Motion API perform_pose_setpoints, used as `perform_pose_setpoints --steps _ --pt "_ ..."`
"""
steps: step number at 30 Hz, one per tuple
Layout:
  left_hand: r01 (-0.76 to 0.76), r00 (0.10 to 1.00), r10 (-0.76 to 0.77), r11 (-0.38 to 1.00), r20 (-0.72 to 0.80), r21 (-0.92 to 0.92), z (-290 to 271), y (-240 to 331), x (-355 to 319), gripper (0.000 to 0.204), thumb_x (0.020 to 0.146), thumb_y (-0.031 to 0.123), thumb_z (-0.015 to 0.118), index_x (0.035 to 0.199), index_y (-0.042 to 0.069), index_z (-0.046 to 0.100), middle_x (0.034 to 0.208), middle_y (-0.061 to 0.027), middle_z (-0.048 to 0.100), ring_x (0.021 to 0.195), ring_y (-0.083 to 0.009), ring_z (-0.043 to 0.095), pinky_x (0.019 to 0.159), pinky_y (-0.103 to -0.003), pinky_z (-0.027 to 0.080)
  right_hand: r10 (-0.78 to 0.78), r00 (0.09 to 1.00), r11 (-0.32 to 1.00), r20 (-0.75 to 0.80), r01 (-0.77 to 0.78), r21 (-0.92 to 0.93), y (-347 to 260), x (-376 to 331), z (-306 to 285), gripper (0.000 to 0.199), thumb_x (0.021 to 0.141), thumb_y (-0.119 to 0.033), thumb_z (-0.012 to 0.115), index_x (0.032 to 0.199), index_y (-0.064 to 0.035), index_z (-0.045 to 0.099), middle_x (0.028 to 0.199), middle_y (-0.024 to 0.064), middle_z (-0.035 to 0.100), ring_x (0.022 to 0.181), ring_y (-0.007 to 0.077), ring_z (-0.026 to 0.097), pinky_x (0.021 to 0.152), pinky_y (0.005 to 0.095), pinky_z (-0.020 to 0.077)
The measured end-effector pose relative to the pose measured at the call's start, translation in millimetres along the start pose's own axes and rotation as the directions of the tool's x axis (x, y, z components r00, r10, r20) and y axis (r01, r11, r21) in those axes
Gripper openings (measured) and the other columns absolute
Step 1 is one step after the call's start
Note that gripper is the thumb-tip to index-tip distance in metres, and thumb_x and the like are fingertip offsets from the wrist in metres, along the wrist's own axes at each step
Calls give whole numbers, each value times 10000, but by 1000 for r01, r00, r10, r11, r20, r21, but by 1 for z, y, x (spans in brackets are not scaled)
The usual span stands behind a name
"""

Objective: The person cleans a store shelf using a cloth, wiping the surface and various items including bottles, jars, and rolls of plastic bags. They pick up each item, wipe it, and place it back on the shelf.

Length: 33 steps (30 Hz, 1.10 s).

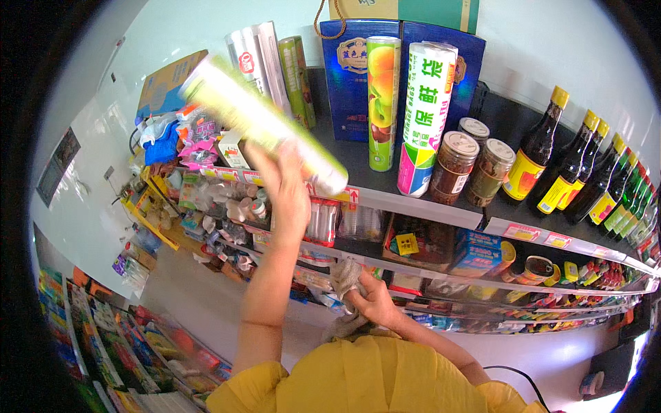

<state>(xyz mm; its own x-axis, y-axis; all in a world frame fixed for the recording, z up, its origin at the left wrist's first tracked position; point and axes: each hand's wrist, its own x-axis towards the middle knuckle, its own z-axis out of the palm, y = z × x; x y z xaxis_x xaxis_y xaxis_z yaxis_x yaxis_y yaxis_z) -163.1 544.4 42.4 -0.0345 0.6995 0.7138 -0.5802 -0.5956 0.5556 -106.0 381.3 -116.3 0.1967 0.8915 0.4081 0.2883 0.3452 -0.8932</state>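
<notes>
Raised at the front of the top shelf, my left hand is closed around a long light-green tube. The tube tilts with its upper end to the left, and motion blurs its surface. My right hand grips a crumpled grey cloth lower down, in front of the lower shelves. Beyond the tube, an upright green roll package with fruit pictures stands beside a white roll of storage bags. Another dark-green package and white rolls stand behind the held tube.
The dark top shelf also carries spice jars, dark sauce bottles and blue boxes. At its left end lie colourful plastic packs. Lower shelves hold tins and boxes. Another stocked shelf runs along the lower left.
</notes>
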Motion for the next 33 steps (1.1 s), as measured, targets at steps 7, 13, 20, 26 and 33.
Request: perform_pose_setpoints --steps 7,13,20,26,33 --pt "-37 935 -85 942 345 334 23 -62 56 436 871 207 536 1206 14 335 1025 -116 515 904 -174 500 820 -292 405 106 994 992 -35 -104 73 -2 -9 -16 286 794 -70 520 1077 -30 516 915 126 588 844 172 553 762 294 435" --pt "116 858 -264 935 441 335 31 -91 65 390 882 239 524 1187 38 386 981 -66 533 795 -104 515 604 -243 447 124 991 990 -45 -121 72 -11 -14 -20 328 787 -64 515 1111 -16 494 925 127 589 843 171 547 769 295 433" --pt "-2 848 -203 922 490 386 39 -118 73 424 888 216 512 1238 17 378 1086 -87 473 920 -143 478 771 -268 416 139 990 986 -15 -137 96 -6 -15 -19 348 788 -68 516 1131 -19 486 952 124 593 849 171 547 765 296 436" --pt "0 806 -226 924 547 382 37 -127 76 451 907 263 474 1256 9 343 1104 -74 470 970 -149 440 860 -275 362 139 990 983 -26 -135 123 -8 -16 -16 349 784 -55 518 1132 -30 494 976 116 601 871 162 550 776 292 432" --pt "-147 859 -111 881 499 450 27 -106 61 530 871 181 534 1315 16 296 1144 -126 461 1102 -215 440 922 -333 385 114 993 993 -20 -113 35 -9 -14 -15 347 791 -72 515 1136 -38 494 937 98 605 845 125 539 746 280 436"
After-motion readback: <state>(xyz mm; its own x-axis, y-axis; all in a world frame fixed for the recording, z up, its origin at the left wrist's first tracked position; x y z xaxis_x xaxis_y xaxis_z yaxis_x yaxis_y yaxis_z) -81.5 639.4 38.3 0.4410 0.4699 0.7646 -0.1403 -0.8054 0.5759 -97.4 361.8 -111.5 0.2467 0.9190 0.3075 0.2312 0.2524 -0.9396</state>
